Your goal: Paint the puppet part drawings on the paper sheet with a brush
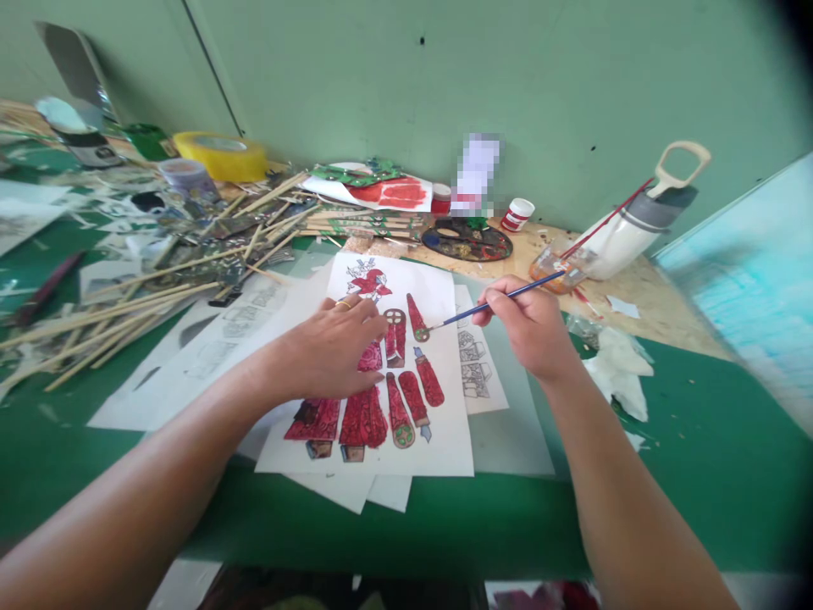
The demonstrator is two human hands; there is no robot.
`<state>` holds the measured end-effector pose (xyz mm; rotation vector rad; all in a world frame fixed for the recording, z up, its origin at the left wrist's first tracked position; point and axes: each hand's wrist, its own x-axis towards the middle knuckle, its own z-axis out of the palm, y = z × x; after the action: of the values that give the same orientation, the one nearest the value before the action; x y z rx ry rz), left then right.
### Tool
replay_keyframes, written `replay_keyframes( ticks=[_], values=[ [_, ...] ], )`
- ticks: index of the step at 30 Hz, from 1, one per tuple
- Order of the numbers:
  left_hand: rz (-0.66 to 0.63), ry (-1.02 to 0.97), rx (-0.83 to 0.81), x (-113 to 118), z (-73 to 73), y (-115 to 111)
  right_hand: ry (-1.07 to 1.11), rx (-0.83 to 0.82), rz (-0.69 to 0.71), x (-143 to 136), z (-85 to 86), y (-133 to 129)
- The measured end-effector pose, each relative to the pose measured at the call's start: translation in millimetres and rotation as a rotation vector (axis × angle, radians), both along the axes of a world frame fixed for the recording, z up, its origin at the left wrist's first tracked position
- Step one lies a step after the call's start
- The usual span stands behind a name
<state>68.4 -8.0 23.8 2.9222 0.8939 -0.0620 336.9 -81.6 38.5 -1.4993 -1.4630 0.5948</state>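
Observation:
A white sheet [445, 449] with red-painted figure parts lies in front of me on other papers. My left hand [330, 347] rests on it with fingers spread, covering some of the drawing; a ring is on one finger. In my right hand [524, 326] is a thin blue paintbrush [508, 294], pinched between thumb and fingers. The brush tip is at the green round end of a narrow red piece [417, 318] near the sheet's upper right. Similar pieces with green round ends are painted lower down.
Wooden sticks [158, 296] and scraps spread at the left, near yellow tape [222, 157]. Behind the sheet are a dark paint palette [467, 240] and a small jar [517, 214]. A cup [562, 264] and white bottle [626, 241] stand right, above crumpled tissue [619, 368].

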Motion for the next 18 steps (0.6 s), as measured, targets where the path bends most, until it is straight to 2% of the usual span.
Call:
replay_keyframes(
  ticks=[18],
  values=[
    [-0.003, -0.034, -0.005, -1.1, -2.6, 0.9, -0.028, -0.019, -0.02, -0.2, -1.1, 1.1]
  ],
)
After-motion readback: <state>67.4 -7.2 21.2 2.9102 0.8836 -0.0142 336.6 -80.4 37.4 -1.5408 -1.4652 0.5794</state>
